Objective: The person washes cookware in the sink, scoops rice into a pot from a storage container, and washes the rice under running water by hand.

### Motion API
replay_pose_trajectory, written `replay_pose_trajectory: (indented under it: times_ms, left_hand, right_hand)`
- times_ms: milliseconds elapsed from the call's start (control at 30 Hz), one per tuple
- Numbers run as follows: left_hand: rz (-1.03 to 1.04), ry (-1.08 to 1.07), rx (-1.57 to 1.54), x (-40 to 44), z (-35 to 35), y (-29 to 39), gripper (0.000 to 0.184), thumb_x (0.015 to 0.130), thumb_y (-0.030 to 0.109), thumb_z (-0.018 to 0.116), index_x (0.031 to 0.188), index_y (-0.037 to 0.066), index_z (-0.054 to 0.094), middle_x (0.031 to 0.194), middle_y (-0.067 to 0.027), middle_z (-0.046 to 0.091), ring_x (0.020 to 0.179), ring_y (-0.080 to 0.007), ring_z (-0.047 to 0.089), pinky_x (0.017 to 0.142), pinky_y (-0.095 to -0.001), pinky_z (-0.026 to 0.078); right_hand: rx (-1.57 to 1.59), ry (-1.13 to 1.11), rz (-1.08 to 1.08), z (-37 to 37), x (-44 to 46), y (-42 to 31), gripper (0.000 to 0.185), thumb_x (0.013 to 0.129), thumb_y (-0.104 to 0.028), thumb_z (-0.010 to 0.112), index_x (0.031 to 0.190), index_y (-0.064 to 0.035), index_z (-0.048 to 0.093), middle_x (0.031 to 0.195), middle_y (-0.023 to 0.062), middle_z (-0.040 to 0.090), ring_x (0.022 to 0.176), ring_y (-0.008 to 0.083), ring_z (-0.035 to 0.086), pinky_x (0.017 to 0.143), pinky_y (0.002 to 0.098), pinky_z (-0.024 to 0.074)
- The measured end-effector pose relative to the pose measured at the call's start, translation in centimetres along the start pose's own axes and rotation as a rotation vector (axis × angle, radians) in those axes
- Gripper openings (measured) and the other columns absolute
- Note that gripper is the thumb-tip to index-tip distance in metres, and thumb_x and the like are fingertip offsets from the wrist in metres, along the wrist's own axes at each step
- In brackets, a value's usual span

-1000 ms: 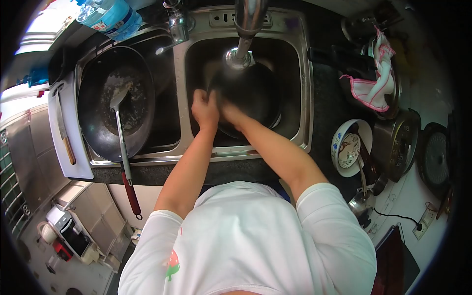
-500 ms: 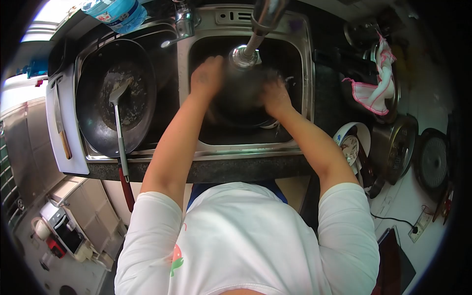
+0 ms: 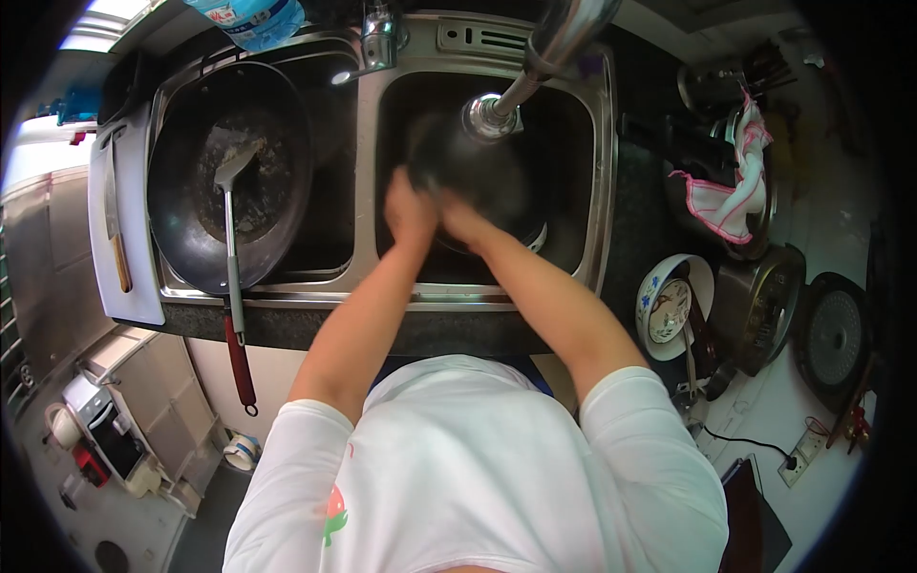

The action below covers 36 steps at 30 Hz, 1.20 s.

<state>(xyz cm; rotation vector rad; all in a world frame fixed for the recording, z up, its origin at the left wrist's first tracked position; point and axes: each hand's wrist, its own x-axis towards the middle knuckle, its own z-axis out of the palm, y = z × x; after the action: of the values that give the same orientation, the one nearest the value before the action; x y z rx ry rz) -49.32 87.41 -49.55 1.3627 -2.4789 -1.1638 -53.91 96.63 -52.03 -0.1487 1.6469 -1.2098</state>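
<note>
In the right sink basin [image 3: 583, 248] lies a dark round pan-like vessel [image 3: 501, 186], blurred, with a pale rim or object at its lower right. The faucet [image 3: 490, 116] hangs over it. My left hand [image 3: 413, 212] is closed at the vessel's left edge, its fingers partly blurred. My right hand [image 3: 462, 223] lies close beside it, over the near-left part of the vessel. Its fingers are hidden and smeared, so what it holds cannot be made out.
A wok [image 3: 272, 229] with a spatula [image 3: 231, 215] in it lies over the left basin. Left of it, a knife [image 3: 117, 205] rests on a white cutting board [image 3: 143, 277]. Bowls [image 3: 702, 277], a pink-edged cloth [image 3: 721, 205] and a dark cooker [image 3: 764, 310] stand on the right.
My right hand has moved left from the far right side of the vessel to beside my left hand. My left hand has shifted nearer to me. The view has turned slightly.
</note>
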Motion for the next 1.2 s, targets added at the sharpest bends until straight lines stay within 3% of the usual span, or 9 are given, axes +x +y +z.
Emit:
replay_pose_trajectory:
  times_ms: [33,167,333,500,667,933,1000,1067,1200]
  left_hand:
    - [0.141,0.050,0.014,1.0,0.1,-0.3,0.042,0.076,0.005,0.051,0.118,0.007,0.051,0.100,-0.0200,0.060,0.090,-0.0358,0.060,0.075,-0.0401,0.049]
    - [0.538,0.012,0.112,4.9,0.4,0.5,0.039,0.077,0.004,0.052,0.115,0.011,0.055,0.097,-0.0169,0.059,0.091,-0.0361,0.058,0.076,-0.0421,0.048]
    - [0.477,-0.115,0.158,5.5,-1.1,1.9,0.047,0.079,0.006,0.055,0.124,0.013,0.047,0.102,-0.0162,0.055,0.093,-0.0370,0.056,0.079,-0.0432,0.046]
    - [0.079,-0.007,-0.082,1.7,0.2,-1.1,0.063,0.078,0.012,0.059,0.135,0.009,0.033,0.113,-0.0211,0.050,0.104,-0.0375,0.051,0.087,-0.0413,0.043]
    - [-0.231,-0.173,-0.399,-4.0,0.1,-1.8,0.074,0.072,-0.003,0.050,0.140,0.014,0.028,0.129,-0.0202,0.042,0.118,-0.0319,0.044,0.097,-0.0369,0.038]
    - [-0.221,-0.203,-0.367,-3.6,1.7,-3.5,0.086,0.068,-0.010,0.052,0.142,0.022,0.020,0.130,-0.0144,0.044,0.106,-0.0286,0.053,0.070,-0.0329,0.056]
    - [-0.228,-0.230,-0.383,-3.4,1.8,-3.7,0.087,0.068,-0.010,0.051,0.142,0.023,0.019,0.129,-0.0144,0.044,0.104,-0.0287,0.053,0.063,-0.0325,0.056]
    - [-0.236,-0.248,-0.388,-3.3,1.5,-3.2,0.089,0.068,-0.010,0.052,0.143,0.025,0.017,0.128,-0.0146,0.045,0.103,-0.0285,0.054,0.056,-0.0319,0.056]
    - [-0.287,-0.346,-0.398,-2.6,0.3,-1.9,0.088,0.069,-0.006,0.052,0.144,0.018,0.012,0.141,-0.0202,0.030,0.129,-0.0342,0.032,0.105,-0.0365,0.031]
  right_hand:
    - [-0.256,-0.128,-0.081,-1.5,2.8,5.5,0.049,0.085,-0.029,0.053,0.129,-0.0086,0.046,0.127,0.0204,0.049,0.118,0.0328,0.046,0.098,0.0350,0.0343]
    - [-1.463,-0.370,0.274,-5.5,-4.8,-3.7,0.042,0.085,-0.034,0.051,0.126,-0.0245,0.052,0.135,0.0151,0.042,0.127,0.0309,0.037,0.103,0.0448,0.0289]
    - [-1.888,0.039,-0.263,-10.1,-3.1,-0.8,0.030,0.085,-0.029,0.046,0.103,-0.0164,0.066,0.122,0.0127,0.050,0.117,0.0312,0.042,0.099,0.0458,0.0280]
    - [-1.533,0.012,0.082,-6.8,-3.3,1.1,0.034,0.079,-0.034,0.055,0.107,-0.0177,0.064,0.119,0.0135,0.051,0.107,0.0322,0.050,0.093,0.0463,0.0356]
    - [-0.023,-0.088,0.000,-1.4,-1.2,1.2,0.053,0.077,-0.020,0.066,0.125,-0.0096,0.047,0.112,0.0123,0.057,0.105,0.0239,0.053,0.092,0.0348,0.0401]
    - [1.061,0.743,-0.294,-2.9,4.8,-4.9,0.056,0.074,0.004,0.057,0.126,-0.0022,0.036,0.115,0.0142,0.051,0.101,0.0221,0.052,0.087,0.0343,0.0425]
    - [0.852,0.831,-0.254,-2.0,4.1,-5.2,0.052,0.075,0.000,0.058,0.124,-0.0016,0.039,0.115,0.0127,0.051,0.101,0.0222,0.052,0.088,0.0340,0.0418]
    - [0.401,0.502,-0.314,-1.0,4.2,-3.4,0.049,0.075,-0.006,0.061,0.121,-0.0018,0.045,0.117,0.0104,0.051,0.103,0.0220,0.052,0.090,0.0337,0.0405]
    - [-0.027,0.143,-0.221,-0.4,3.1,1.2,0.050,0.071,-0.013,0.062,0.119,-0.0043,0.050,0.109,0.0124,0.056,0.102,0.0250,0.053,0.090,0.0326,0.0398]
